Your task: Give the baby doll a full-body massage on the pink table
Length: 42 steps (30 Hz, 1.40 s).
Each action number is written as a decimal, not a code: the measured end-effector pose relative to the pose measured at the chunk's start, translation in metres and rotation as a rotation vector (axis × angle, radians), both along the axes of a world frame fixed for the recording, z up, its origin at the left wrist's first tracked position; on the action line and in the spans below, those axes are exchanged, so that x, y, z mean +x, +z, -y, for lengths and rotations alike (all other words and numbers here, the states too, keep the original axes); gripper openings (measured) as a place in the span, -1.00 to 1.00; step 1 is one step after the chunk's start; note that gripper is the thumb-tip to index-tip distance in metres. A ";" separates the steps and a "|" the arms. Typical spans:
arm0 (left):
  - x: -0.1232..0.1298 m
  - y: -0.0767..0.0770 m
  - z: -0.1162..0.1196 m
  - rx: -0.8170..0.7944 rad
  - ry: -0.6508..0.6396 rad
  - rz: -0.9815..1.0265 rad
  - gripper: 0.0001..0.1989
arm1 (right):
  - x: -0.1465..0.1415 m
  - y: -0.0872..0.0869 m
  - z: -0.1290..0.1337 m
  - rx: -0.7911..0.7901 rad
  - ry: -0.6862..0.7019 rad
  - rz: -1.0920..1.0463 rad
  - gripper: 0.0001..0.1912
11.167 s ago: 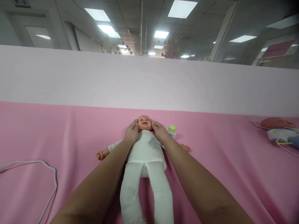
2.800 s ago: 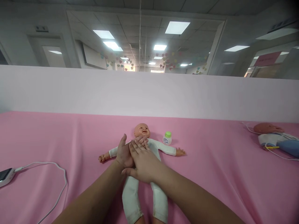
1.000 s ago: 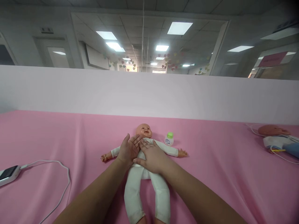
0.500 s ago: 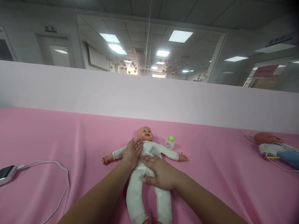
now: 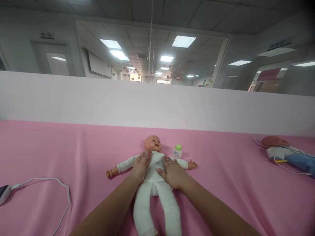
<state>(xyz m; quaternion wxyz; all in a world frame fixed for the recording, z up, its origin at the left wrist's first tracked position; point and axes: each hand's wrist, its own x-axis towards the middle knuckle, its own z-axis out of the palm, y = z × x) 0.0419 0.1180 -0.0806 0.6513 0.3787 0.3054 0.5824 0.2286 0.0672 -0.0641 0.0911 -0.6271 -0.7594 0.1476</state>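
Observation:
A baby doll with a white cloth body lies on its back on the pink sheet, head away from me and arms spread. My left hand rests flat on the left side of its chest, fingers stretched toward the shoulder. On the right side of the chest lies my right hand, palm down, its fingers extended and its thumb pointing inward. Neither hand holds anything. A small clear bottle with a green cap stands beyond the doll's arm on the right.
At the far right lies a second doll in white and blue with thin tubing. A white device with a cable is at the left edge. Behind the sheet rises a white panel below glass.
My right hand has moved from the doll's lower belly up to the right side of its chest. My left hand has turned from its edge to lie flatter. The view has shifted slightly.

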 end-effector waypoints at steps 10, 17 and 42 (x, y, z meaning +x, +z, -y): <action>-0.023 0.023 0.042 0.613 -0.110 -1.094 -0.35 | 0.006 -0.012 0.001 0.084 0.041 -0.073 -0.16; -0.035 0.045 0.076 1.126 -0.553 -1.587 -0.24 | 0.008 -0.015 -0.004 0.121 0.081 -0.109 -0.28; -0.033 0.000 -0.021 0.542 0.076 -1.833 -0.35 | 0.008 0.042 0.046 0.092 0.308 -0.114 -0.38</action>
